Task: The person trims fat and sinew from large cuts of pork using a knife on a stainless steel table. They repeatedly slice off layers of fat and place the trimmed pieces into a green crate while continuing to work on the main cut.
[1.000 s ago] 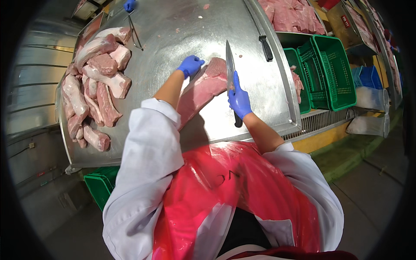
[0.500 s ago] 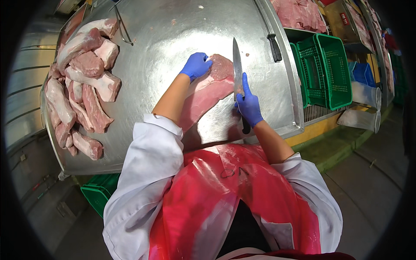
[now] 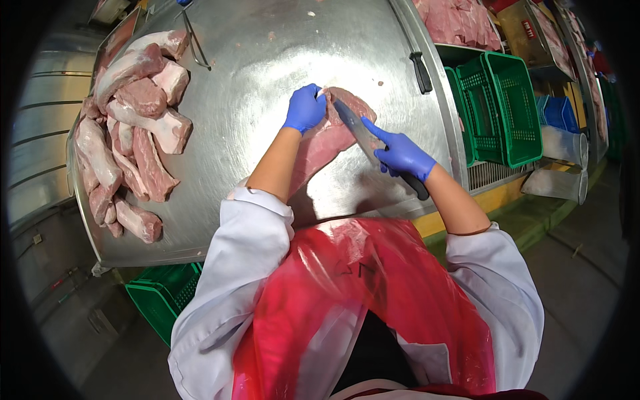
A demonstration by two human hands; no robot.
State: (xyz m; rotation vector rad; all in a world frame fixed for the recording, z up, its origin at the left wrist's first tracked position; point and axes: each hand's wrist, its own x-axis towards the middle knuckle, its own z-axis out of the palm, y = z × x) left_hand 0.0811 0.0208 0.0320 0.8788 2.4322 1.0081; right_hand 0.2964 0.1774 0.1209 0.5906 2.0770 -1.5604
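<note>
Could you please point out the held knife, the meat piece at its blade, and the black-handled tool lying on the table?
Held knife (image 3: 362, 138), head view: on the blade.
Meat piece (image 3: 325, 148), head view: on its pink side.
Black-handled tool (image 3: 421, 72), head view: on the handle.

bright glare on metal table (image 3: 253, 87)

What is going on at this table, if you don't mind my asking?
A person in blue gloves is working on a long piece of meat that lies on the metal table. Their left grip holds its far end, while their right grip has a knife with its blade over that same end; whether it has cut in is hard to tell. A pile of meat lies to the left, and a second knife rests to the right.
</note>
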